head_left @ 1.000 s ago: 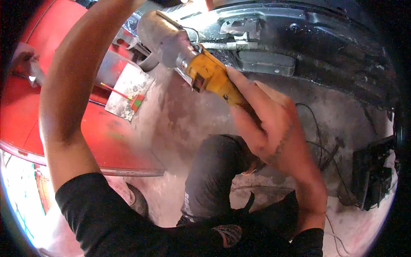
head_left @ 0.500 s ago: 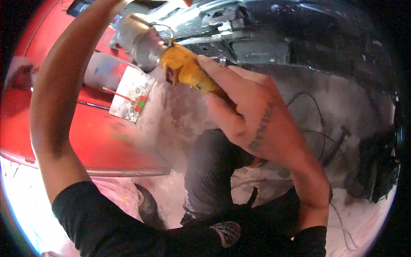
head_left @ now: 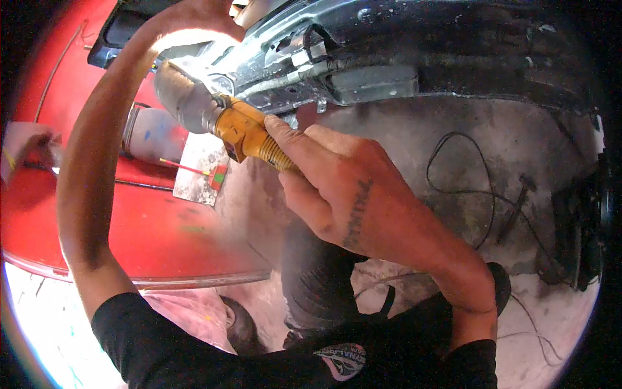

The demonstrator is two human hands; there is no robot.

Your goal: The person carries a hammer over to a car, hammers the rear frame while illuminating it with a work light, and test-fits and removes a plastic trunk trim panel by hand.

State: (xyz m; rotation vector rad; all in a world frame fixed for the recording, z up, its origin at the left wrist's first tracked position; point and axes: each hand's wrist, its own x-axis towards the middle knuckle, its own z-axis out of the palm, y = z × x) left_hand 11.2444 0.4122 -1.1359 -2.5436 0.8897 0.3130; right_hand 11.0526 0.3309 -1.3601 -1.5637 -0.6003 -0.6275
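Observation:
My right hand (head_left: 350, 188) is wrapped round the ribbed yellow handle of a power tool (head_left: 243, 133). The tool's metal head points up and left, below my left wrist and close to the brightly lit end of a dark, dented metal panel (head_left: 382, 81). My left hand (head_left: 201, 18) reaches over to that lit end at the top edge. Glare and the frame edge hide most of its fingers, so its grip cannot be made out.
A large red panel (head_left: 149, 233) lies at left, with a pale cylinder (head_left: 154, 135) and a stained white sheet (head_left: 194, 155) on it. A thin cable (head_left: 491, 194) and a hammer-like tool (head_left: 518, 204) lie on the floor at right. Dark parts (head_left: 576, 227) stand beyond.
The power tool and my right hand have shifted left and down in view. My left hand shows more at the top, and the dark panel sits at a steeper tilt.

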